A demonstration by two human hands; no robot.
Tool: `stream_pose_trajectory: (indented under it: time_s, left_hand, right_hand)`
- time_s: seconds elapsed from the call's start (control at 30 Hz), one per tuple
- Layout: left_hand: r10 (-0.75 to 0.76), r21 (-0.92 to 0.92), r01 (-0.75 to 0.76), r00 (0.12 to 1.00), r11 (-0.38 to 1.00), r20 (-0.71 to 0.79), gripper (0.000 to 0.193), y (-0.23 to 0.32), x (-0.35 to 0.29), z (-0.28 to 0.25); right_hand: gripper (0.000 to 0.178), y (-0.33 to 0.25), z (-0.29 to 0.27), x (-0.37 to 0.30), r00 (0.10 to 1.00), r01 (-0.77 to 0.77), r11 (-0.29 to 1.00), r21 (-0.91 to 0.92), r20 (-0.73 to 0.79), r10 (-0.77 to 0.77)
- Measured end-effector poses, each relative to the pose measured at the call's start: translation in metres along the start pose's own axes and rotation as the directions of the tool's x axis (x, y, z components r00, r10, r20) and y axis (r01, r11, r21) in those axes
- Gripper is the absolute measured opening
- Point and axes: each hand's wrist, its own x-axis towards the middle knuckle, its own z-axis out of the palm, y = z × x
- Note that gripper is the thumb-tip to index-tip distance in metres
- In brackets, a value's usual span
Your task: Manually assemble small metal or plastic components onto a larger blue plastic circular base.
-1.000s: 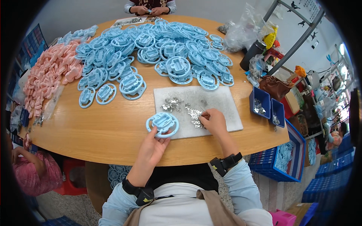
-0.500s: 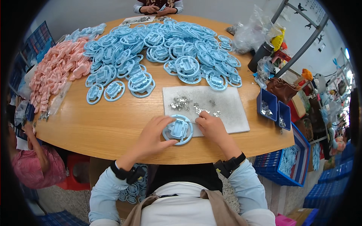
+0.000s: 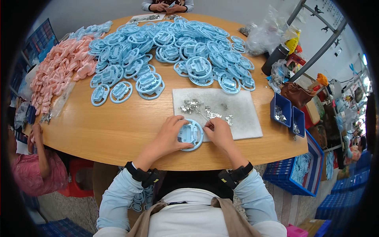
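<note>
A light-blue plastic ring-shaped part with a boxy centre lies at the near edge of the table. My left hand grips its left side, thumb below and fingers above. My right hand pinches a thin metal tool, whose tip points up and left over the pad; its exact kind does not show. Small shiny metal pieces are scattered on a white foam pad just beyond my right hand, with a darker heap of them to the left.
A big pile of light-blue ring parts covers the far table, with pink plastic parts at left. Two blue bins hold metal pieces at right, near a dark flask. Other people sit across and at left.
My left hand has shifted right and closed on the ring part's left side. The metal tool's tip has swung from the ring part up toward the metal pieces.
</note>
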Motion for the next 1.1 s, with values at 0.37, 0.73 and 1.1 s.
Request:
stream_pose_trajectory:
  time_s: [0.37,0.73,1.1]
  left_hand:
    - [0.03,-0.088,-0.032,0.999,0.996,-0.029,0.075,-0.009,-0.006,0.002]
    - [-0.001,-0.192,-0.01,0.998,0.981,-0.06,0.075,-0.013,-0.008,0.009]
    - [-0.063,-0.203,0.041,0.993,0.978,-0.103,0.077,-0.014,-0.01,0.018]
  right_hand:
    - [0.012,-0.004,0.002,0.004,0.999,-0.019,0.992,0.127,-0.024,0.022]
    - [0.009,-0.041,0.008,0.02,0.904,0.416,0.9,0.126,0.047,-0.425]
    - [0.014,-0.037,0.024,0.017,0.807,0.591,0.803,-0.074,0.061,-0.588]
